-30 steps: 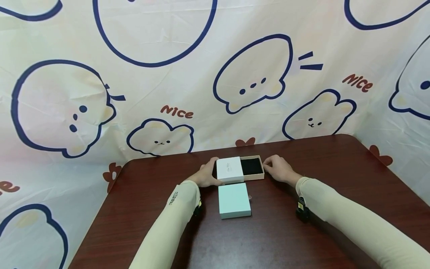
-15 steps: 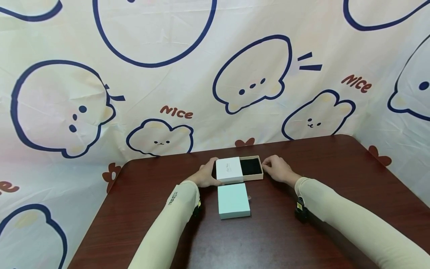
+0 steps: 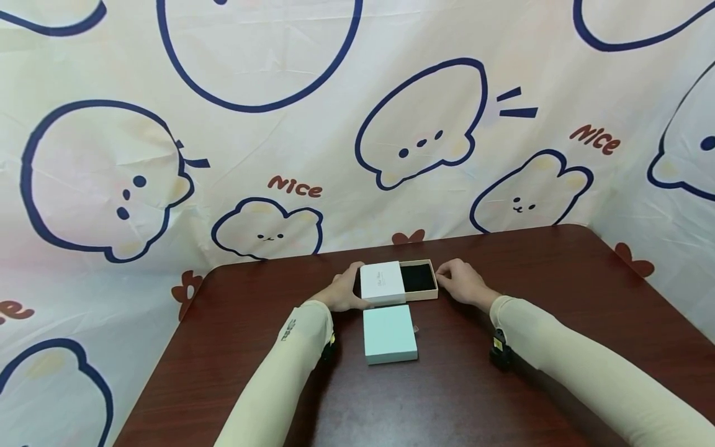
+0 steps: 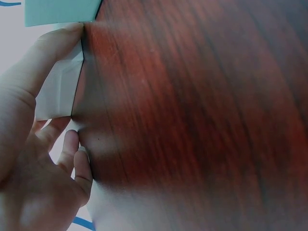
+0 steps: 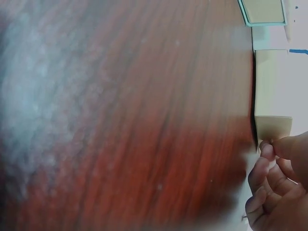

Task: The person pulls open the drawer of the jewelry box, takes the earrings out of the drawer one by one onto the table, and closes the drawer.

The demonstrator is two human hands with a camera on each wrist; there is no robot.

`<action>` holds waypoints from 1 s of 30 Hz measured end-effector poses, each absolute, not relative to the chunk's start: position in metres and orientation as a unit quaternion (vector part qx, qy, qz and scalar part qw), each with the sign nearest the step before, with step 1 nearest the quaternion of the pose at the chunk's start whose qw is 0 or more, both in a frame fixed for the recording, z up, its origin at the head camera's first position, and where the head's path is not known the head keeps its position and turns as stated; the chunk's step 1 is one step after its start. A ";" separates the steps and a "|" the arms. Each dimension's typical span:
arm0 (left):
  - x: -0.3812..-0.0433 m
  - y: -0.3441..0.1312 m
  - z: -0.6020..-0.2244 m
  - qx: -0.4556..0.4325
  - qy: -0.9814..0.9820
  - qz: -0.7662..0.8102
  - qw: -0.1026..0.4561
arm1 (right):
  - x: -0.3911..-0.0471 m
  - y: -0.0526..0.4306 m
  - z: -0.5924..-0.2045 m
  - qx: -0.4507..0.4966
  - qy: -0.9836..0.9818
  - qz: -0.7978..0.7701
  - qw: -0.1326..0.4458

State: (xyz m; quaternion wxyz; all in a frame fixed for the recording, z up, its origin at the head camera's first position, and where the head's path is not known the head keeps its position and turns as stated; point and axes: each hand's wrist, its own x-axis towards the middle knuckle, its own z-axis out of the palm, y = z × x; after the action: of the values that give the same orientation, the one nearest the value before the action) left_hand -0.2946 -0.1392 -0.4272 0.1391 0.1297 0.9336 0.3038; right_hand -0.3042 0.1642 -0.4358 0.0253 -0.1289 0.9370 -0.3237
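A white drawer-style gift box (image 3: 382,280) lies near the back of the table, thin lettering on its sleeve. My left hand (image 3: 341,292) grips the sleeve's left end, thumb on the near side and fingers on the far side. From the right end a cream drawer (image 3: 422,296) with a black lining (image 3: 416,278) sticks partway out. At its outer end is my right hand (image 3: 465,280). In the right wrist view the thumb and index finger (image 5: 266,151) pinch at the drawer's end wall (image 5: 273,126); the small part between them is mostly hidden.
A pale teal box (image 3: 389,334) sits just in front of the white box, a small translucent tab (image 3: 416,329) at its right side. The dark reddish-brown table (image 3: 447,397) meets a cartoon-printed cloth (image 3: 335,136) at the back.
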 end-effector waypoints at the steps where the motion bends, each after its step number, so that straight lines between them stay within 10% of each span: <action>1: -0.295 -0.139 -0.427 0.130 0.934 0.304 0.138 | -0.304 0.164 -0.436 -0.130 0.937 -0.324 0.024; 30: -0.297 -0.139 -0.428 0.136 0.933 0.302 0.140 | -0.308 0.156 -0.438 -0.138 0.936 -0.325 0.016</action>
State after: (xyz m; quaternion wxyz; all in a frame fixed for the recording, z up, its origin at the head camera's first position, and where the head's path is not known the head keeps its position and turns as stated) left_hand -0.2967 -0.1395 -0.4285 0.1397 0.1357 0.9333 0.3016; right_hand -0.3078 0.1558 -0.4381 0.0160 -0.1384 0.9356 -0.3245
